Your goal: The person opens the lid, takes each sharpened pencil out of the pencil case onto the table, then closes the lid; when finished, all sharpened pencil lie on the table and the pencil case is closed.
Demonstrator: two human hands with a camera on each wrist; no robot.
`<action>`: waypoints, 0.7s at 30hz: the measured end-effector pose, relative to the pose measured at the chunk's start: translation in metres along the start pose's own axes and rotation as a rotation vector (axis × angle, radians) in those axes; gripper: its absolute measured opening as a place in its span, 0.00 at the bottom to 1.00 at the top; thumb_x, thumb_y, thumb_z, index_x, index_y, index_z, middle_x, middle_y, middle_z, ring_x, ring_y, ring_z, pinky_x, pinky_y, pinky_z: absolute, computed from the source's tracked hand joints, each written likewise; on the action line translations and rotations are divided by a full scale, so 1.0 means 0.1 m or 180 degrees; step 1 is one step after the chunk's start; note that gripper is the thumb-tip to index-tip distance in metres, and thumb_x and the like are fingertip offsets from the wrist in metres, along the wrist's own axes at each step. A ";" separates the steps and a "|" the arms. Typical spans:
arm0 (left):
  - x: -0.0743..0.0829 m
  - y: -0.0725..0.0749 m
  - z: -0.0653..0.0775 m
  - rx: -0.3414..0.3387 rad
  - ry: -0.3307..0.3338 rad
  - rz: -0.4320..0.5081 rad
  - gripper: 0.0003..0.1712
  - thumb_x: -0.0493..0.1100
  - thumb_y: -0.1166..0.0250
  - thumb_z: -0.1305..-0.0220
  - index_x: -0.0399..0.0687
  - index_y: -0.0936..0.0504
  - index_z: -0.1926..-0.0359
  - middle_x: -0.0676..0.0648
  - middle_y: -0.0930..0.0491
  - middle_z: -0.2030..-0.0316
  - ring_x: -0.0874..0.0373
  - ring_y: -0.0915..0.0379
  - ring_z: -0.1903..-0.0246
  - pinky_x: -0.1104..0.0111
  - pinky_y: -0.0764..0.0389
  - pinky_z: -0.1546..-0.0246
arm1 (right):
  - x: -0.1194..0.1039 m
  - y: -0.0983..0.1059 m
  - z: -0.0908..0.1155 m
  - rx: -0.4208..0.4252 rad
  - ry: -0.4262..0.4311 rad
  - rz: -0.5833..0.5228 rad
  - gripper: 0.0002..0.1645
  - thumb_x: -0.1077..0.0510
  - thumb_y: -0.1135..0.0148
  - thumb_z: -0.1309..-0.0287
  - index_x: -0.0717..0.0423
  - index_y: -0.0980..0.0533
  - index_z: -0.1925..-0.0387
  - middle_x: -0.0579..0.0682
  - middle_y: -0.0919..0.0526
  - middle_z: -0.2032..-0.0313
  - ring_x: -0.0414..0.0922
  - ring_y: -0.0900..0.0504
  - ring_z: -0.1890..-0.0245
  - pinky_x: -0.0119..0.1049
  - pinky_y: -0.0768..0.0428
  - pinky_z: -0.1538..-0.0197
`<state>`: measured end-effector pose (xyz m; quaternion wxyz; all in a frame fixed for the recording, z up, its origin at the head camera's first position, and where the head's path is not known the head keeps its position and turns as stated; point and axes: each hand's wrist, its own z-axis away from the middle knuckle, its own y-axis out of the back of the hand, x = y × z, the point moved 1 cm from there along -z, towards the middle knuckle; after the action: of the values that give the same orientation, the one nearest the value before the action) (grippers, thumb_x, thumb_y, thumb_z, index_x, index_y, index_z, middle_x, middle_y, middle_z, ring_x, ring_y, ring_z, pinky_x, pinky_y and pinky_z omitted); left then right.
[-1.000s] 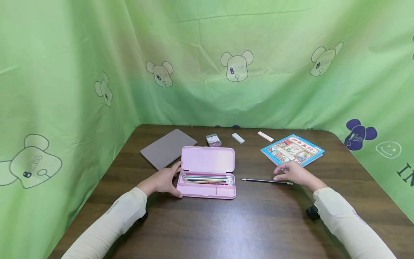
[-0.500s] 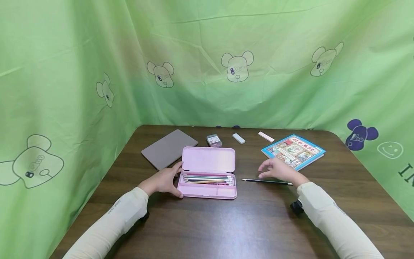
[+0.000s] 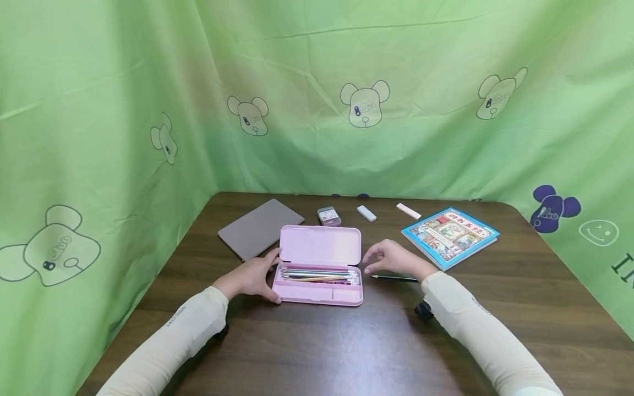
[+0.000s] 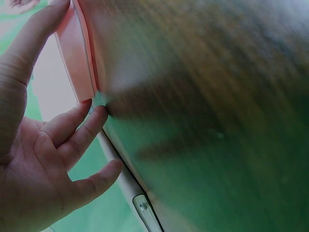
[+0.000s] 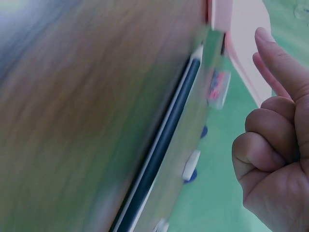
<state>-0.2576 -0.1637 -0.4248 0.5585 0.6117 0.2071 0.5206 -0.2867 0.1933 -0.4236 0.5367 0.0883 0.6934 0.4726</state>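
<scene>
A pink pencil case [image 3: 320, 245] lies with its lid raised; several pencils [image 3: 317, 274] fill its rear compartment. My left hand [image 3: 253, 278] spans the case's left end, thumb at the front corner and fingers by the back. In the left wrist view those fingers [image 4: 79, 140] are spread and fairly straight against the end of the case. My right hand [image 3: 391, 257] hovers just right of the case, holding nothing, thumb and index finger extended and apart, the others curled. Below it a black pencil [image 3: 393, 278] lies on the table, point toward the case; the hand and wrist hide its rear end.
A grey flat notebook [image 3: 260, 228] lies at the back left. Behind the case are a small clear box [image 3: 329, 216], a white block [image 3: 366, 213] and a pale pink strip [image 3: 408, 210]. A blue-edged picture book [image 3: 451, 236] lies right. Green cloth [image 3: 307, 159] hangs behind the table.
My right hand has moved left above the black pencil, from its rear end toward the pencil case. My left hand and the case keep their places.
</scene>
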 end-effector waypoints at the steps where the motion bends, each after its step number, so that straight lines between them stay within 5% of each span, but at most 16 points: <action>1: 0.00 0.00 0.00 -0.0001 0.0001 -0.0002 0.70 0.60 0.22 0.70 0.44 0.53 0.30 0.50 0.25 0.44 0.52 0.29 0.45 0.56 0.30 0.43 | -0.02 -0.03 -0.03 -0.0032 0.0008 -0.0011 0.13 0.54 0.28 0.56 0.55 0.18 0.68 0.39 0.41 0.88 0.34 0.45 0.86 0.27 0.42 0.80; 21: 0.01 0.00 0.00 -0.0007 0.0036 -0.0005 0.70 0.60 0.21 0.70 0.45 0.53 0.30 0.49 0.26 0.43 0.52 0.29 0.45 0.56 0.31 0.43 | -0.20 -0.28 -0.23 -0.0346 0.0292 0.0343 0.07 0.55 0.29 0.55 0.54 0.18 0.77 0.40 0.25 0.82 0.34 0.33 0.79 0.26 0.32 0.74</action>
<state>-0.2574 -0.1627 -0.4249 0.5584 0.6080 0.2101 0.5238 -0.2873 0.1527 -0.4322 0.4822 0.0745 0.6848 0.5413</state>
